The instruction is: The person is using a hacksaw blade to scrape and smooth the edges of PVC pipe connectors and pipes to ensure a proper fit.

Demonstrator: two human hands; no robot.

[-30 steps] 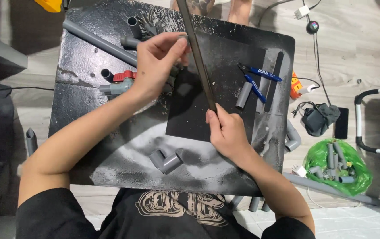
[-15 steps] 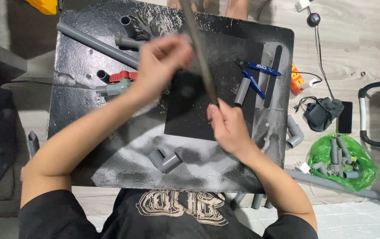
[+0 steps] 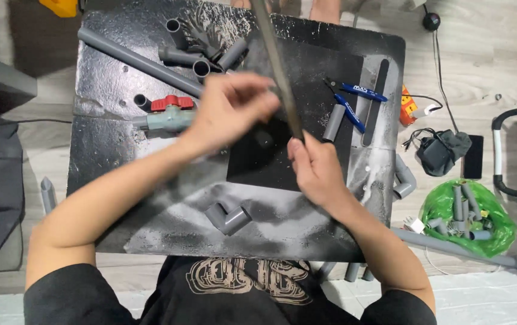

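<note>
I sit at a black spray-stained board. A long thin grey pipe stands tilted above the board. My right hand grips its lower end over the dark square sheet. My left hand, blurred by motion, has its fingers pinched on the pipe a little higher up. Just left of that hand lies a grey valve with a red handle. A grey elbow fitting lies near the front edge.
A long grey pipe and short pipe pieces lie at the back left. Blue-handled pliers, a short pipe stub and a dark flat bar lie right. On the floor: a green bag of pipe offcuts, a black charger.
My left hand has slid down the standing pipe toward my right hand. The right hand keeps its grip on the lower end.
</note>
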